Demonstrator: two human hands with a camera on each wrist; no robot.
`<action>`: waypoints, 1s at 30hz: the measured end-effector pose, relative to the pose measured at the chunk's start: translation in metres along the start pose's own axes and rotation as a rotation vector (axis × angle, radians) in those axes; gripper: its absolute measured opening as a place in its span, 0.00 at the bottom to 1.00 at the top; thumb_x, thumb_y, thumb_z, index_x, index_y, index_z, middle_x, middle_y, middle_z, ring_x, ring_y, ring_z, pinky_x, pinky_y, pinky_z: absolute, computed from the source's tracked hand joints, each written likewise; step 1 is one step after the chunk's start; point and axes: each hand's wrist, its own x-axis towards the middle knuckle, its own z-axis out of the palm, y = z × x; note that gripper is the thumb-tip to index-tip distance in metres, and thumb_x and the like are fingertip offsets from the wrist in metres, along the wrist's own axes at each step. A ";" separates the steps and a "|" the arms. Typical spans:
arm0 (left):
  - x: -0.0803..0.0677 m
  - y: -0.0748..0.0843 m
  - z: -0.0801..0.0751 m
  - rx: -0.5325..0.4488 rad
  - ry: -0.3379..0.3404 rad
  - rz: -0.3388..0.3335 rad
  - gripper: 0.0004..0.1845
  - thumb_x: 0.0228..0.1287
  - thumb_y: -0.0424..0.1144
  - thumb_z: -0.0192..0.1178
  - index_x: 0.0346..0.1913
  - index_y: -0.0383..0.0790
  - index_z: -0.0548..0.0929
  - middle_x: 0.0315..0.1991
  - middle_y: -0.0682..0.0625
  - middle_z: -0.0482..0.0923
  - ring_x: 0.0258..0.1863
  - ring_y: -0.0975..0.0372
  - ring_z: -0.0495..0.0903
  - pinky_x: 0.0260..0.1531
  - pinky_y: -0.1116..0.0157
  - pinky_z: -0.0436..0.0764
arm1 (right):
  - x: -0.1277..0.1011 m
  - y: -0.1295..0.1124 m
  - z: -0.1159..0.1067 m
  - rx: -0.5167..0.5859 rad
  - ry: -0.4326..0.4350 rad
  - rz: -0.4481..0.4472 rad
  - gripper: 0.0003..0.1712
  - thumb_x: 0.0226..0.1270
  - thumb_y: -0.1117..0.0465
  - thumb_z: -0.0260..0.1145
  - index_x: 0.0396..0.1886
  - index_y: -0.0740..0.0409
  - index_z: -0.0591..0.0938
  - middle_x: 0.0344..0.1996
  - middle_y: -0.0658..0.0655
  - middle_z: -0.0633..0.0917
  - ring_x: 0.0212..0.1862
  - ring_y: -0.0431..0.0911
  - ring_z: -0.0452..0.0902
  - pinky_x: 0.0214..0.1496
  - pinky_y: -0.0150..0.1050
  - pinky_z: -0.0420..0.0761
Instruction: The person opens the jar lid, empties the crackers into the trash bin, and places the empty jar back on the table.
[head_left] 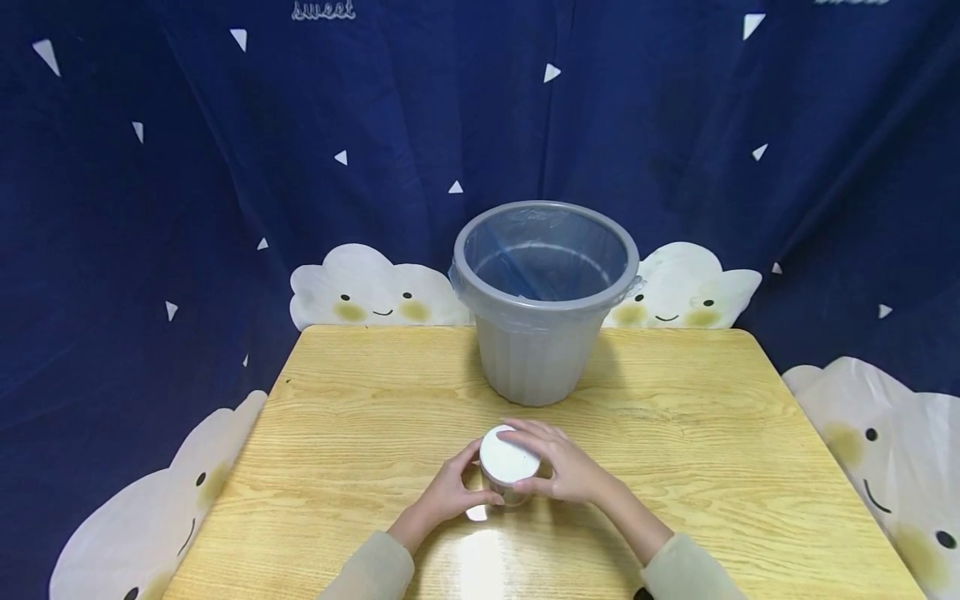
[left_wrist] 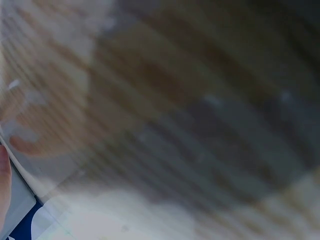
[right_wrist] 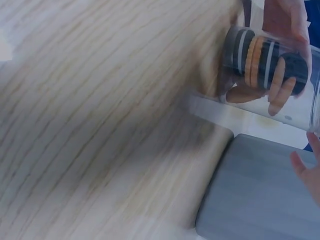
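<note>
A clear jar (right_wrist: 298, 114) with a white lid (head_left: 504, 461) stands upright on the wooden table, between both hands. Dark and orange-tan sandwich cookies (right_wrist: 258, 59) show stacked inside it in the right wrist view. My left hand (head_left: 447, 492) grips the jar's side, thumb at the front and fingers behind. My right hand (head_left: 564, 465) holds the lid's rim, with the thumb at the near right and the fingers across the top and far edge. In the left wrist view only a fingertip (left_wrist: 4, 172) shows at the left edge; the jar is hidden there.
A grey bin (head_left: 536, 358) lined with a clear bag stands behind the jar on the table (head_left: 360, 408). A dark blue curtain (head_left: 405, 108) with white triangles and smiling clouds surrounds the table. Light glares off the tabletop near the hands.
</note>
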 end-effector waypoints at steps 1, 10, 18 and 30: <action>0.000 0.000 0.000 -0.003 0.000 -0.006 0.44 0.45 0.39 0.71 0.66 0.43 0.61 0.57 0.52 0.72 0.52 0.61 0.70 0.56 0.46 0.65 | 0.000 0.000 -0.001 0.001 -0.007 -0.008 0.38 0.54 0.44 0.65 0.64 0.49 0.68 0.66 0.56 0.65 0.64 0.57 0.61 0.57 0.66 0.60; -0.001 0.002 0.000 -0.001 0.005 -0.020 0.44 0.45 0.40 0.71 0.66 0.42 0.61 0.57 0.51 0.72 0.52 0.60 0.70 0.57 0.46 0.64 | 0.005 0.004 -0.007 0.081 -0.075 -0.034 0.37 0.54 0.47 0.67 0.64 0.50 0.68 0.66 0.56 0.64 0.65 0.57 0.58 0.59 0.67 0.56; 0.000 0.003 -0.001 -0.012 -0.014 -0.028 0.44 0.45 0.40 0.71 0.66 0.42 0.61 0.58 0.52 0.70 0.53 0.60 0.69 0.57 0.46 0.63 | 0.008 0.008 -0.010 0.147 -0.135 -0.036 0.37 0.54 0.49 0.67 0.64 0.51 0.68 0.66 0.59 0.63 0.66 0.58 0.56 0.59 0.68 0.55; 0.001 0.002 -0.001 -0.015 -0.015 -0.020 0.43 0.45 0.39 0.71 0.66 0.42 0.61 0.58 0.51 0.71 0.55 0.59 0.69 0.56 0.47 0.65 | 0.013 0.010 -0.016 0.185 -0.219 -0.057 0.37 0.53 0.50 0.67 0.63 0.52 0.67 0.67 0.58 0.61 0.67 0.58 0.53 0.61 0.67 0.51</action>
